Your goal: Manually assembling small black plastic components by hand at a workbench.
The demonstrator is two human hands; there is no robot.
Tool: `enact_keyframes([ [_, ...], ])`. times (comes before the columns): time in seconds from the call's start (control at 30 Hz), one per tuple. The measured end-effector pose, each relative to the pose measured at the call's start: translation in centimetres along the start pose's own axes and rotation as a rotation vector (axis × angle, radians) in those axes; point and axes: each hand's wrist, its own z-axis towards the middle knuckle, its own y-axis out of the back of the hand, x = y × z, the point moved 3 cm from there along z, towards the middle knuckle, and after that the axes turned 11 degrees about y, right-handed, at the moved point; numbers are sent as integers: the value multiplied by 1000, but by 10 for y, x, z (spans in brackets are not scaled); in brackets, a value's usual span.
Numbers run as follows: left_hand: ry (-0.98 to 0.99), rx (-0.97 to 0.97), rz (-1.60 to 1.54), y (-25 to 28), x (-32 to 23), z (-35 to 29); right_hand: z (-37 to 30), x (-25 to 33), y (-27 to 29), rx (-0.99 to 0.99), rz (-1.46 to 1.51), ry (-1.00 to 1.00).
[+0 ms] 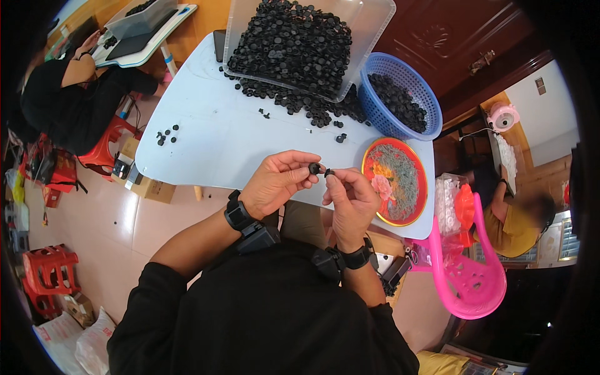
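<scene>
My left hand [278, 181] pinches a small round black cap [314, 167] between thumb and fingertips, held above the near edge of the pale blue table [206, 131]. My right hand [351, 199] is close beside it, fingertips closed on a smaller black ring piece [329, 172] almost touching the cap. Both wrists wear black bands. A clear plastic bin [369, 25] heaped with black caps stands at the far side, with more caps spilled on the table in front of it.
A blue mesh basket [412, 75] holding black parts sits at the right, and a red and gold flowered plate [395, 181] near my right hand. A pink chair [469, 275] stands lower right. Other people sit at the upper left and far right. Red stools stand at left.
</scene>
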Motion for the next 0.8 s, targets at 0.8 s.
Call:
enact_keyframes([
  [0.8,-104,-14,140,-3,2,0,-5,-8,0,13,-224,70],
])
